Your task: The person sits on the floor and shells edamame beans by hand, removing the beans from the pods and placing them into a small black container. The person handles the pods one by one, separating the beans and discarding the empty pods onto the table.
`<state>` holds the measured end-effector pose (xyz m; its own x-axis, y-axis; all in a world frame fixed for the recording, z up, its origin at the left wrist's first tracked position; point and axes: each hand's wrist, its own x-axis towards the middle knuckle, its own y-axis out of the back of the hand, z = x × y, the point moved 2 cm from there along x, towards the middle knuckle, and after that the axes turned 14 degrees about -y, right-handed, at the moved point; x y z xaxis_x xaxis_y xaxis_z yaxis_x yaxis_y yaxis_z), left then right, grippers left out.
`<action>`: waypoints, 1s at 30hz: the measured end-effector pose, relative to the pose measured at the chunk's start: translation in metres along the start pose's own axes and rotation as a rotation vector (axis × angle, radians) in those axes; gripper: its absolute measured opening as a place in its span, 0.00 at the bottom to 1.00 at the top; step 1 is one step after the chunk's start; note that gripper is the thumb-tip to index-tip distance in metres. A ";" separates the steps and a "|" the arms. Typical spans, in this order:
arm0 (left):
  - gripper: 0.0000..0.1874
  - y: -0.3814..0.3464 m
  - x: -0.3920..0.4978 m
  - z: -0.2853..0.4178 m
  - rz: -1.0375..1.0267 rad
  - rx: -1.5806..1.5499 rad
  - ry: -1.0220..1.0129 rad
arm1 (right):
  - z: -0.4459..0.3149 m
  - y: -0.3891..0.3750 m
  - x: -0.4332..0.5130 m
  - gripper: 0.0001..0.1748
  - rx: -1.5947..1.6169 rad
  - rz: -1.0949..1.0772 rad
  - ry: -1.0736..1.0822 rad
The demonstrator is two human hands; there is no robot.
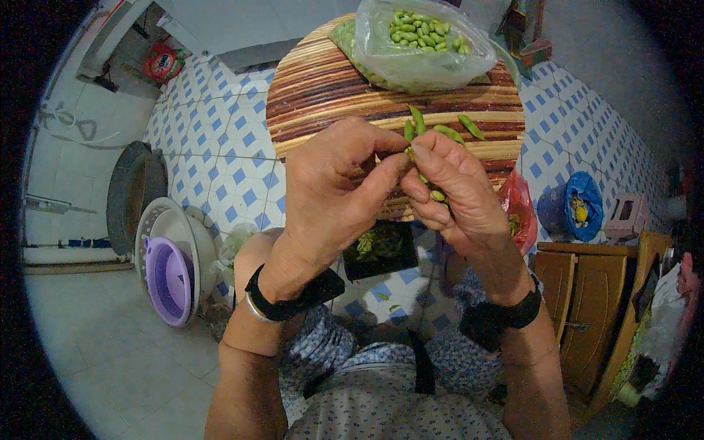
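Both my hands meet over the near part of a round table (313,110) with a striped top. My left hand (346,176) pinches a small green bean pod (409,152) between thumb and index finger. On the other side my right hand (456,187) grips the same pod with its fingertips, and more green pods (437,195) show under its curled fingers. Just beyond the fingertips lie several green bean pods (472,126) on the tabletop. At the table's far edge, shelled green beans (421,33) sit in an open clear plastic bag (440,71). The fingers partly hide the held pod.
Below the table is a black container (382,250) with green scraps. A red plastic bag (520,212) hangs at the table's right edge. A blue-lined bin (584,203) and a wooden cabinet (586,313) are on the right. Purple (168,280) and pale (203,242) basins stand left.
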<state>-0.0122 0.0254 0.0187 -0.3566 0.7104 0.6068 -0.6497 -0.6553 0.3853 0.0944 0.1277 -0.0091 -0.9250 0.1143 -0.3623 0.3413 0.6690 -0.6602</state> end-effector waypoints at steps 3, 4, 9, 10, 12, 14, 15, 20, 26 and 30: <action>0.05 -0.002 0.001 0.001 0.004 0.083 -0.092 | 0.000 0.002 0.002 0.08 -0.039 0.005 0.026; 0.05 -0.002 0.001 0.001 0.010 0.100 -0.118 | 0.001 0.002 0.003 0.09 -0.069 0.023 0.034; 0.04 -0.002 0.000 0.004 -0.050 0.272 -0.210 | 0.002 0.003 0.004 0.09 -0.178 0.075 0.072; 0.03 -0.002 0.000 0.004 -0.053 0.307 -0.225 | 0.002 0.003 0.004 0.09 -0.192 0.080 0.081; 0.03 -0.004 0.000 0.004 -0.052 0.308 -0.200 | 0.003 0.003 0.004 0.09 -0.199 0.081 0.091; 0.03 -0.005 -0.001 0.004 -0.039 0.309 -0.182 | 0.003 0.002 0.005 0.09 -0.187 0.081 0.095; 0.03 -0.005 -0.001 0.004 -0.032 0.309 -0.173 | 0.004 0.001 0.005 0.09 -0.189 0.076 0.097; 0.02 -0.007 -0.005 -0.004 0.058 -0.037 0.154 | 0.003 0.000 0.003 0.09 -0.160 0.037 0.068; 0.05 0.003 0.000 -0.024 0.142 -0.048 0.168 | -0.003 0.003 0.000 0.08 0.090 -0.069 -0.029; 0.06 0.008 0.001 -0.032 -0.035 0.252 0.055 | -0.002 0.004 -0.001 0.09 0.139 -0.094 -0.027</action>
<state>-0.0395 0.0286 -0.0001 -0.3775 0.7422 0.5537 -0.4773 -0.6684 0.5705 0.0960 0.1318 -0.0095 -0.9499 0.0347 -0.3107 0.2746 0.5674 -0.7763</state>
